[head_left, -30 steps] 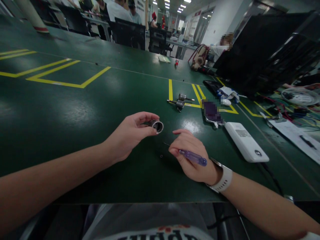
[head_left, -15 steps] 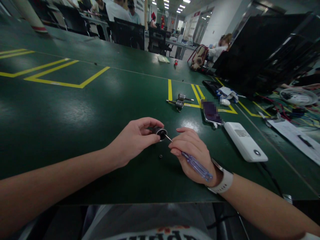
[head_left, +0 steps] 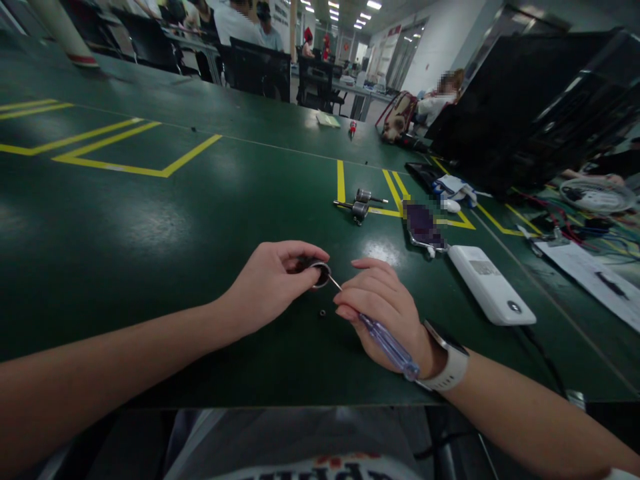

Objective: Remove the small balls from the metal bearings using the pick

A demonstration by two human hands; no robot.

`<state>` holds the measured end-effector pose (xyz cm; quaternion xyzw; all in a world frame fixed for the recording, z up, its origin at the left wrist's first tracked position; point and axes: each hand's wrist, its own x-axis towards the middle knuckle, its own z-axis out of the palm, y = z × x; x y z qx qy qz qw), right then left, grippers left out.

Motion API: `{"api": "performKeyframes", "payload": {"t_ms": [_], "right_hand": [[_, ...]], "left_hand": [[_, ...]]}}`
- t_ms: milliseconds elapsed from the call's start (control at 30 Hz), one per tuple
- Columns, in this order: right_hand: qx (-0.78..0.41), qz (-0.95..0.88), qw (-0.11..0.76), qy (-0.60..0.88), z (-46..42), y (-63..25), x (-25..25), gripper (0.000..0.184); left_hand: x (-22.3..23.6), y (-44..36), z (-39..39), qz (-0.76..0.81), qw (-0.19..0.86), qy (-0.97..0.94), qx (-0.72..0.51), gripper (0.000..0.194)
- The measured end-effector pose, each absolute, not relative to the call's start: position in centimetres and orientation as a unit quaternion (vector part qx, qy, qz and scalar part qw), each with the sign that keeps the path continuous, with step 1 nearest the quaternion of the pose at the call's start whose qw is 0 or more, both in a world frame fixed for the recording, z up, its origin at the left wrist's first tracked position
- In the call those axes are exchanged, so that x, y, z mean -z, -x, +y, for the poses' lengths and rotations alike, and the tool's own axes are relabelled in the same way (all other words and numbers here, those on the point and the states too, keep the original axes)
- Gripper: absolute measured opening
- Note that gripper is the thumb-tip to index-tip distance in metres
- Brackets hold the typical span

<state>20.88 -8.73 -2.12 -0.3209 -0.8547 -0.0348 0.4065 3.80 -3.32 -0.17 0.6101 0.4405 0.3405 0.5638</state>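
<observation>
Thumb and fingers of my left hand point(head_left: 273, 283) pinch a dark metal cylinder point(head_left: 321, 275) by its sides, its round open end facing right. My right hand point(head_left: 383, 313) is closed on a screwdriver point(head_left: 390, 345) with a clear purple handle. The thin shaft points up and left, and its tip is at the cylinder's open end; how deep it reaches cannot be made out. A tiny dark ring-like part point(head_left: 323, 313) lies on the green table below the cylinder. Further back lie two metal parts with thin shafts point(head_left: 359, 210).
To the right are a phone point(head_left: 425, 223), a white power bank point(head_left: 490, 283) with a cable, and a clipboard with paper point(head_left: 595, 267). A white and blue cloth point(head_left: 456, 187) lies behind. A big black screen point(head_left: 520, 107) stands back right, near tangled wires point(head_left: 595, 227). People sit beyond.
The screwdriver has shifted slightly, its handle end a little lower and to the left. The cylinder has tilted and dropped slightly in my left hand. Other things stay put.
</observation>
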Motion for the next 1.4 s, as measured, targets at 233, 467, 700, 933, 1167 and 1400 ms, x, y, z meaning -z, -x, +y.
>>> {"api": "performKeyframes", "payload": {"t_ms": [233, 467, 700, 933, 1167, 1400], "right_hand": [[0.057, -0.863, 0.382, 0.325, -8.92, -20.86, 2.08, 0.003], [0.057, -0.863, 0.384, 0.324, -8.93, -20.88, 2.15, 0.004], [0.059, -0.862, 0.386, 0.323, -8.99, -20.82, 1.99, 0.004], [0.051, -0.867, 0.388, 0.310, -8.96, -20.81, 2.09, 0.004], [0.073, -0.864, 0.377, 0.326, -9.05, -20.76, 2.15, 0.003], [0.033, -0.860, 0.391, 0.328, -8.97, -20.67, 2.07, 0.005]], "left_hand": [[0.04, -3.82, -3.39, 0.441, 0.567, -0.606, -0.342, 0.023], [0.12, -3.79, -3.21, 0.443, 0.559, -0.608, -0.349, 0.027], [0.06, -3.87, -3.31, 0.449, 0.557, -0.607, -0.346, 0.026], [0.32, -3.77, -3.24, 0.445, 0.549, -0.616, -0.347, 0.027], [0.35, -3.83, -3.28, 0.444, 0.554, -0.616, -0.340, 0.028], [0.62, -3.73, -3.07, 0.440, 0.557, -0.620, -0.334, 0.027]]}}
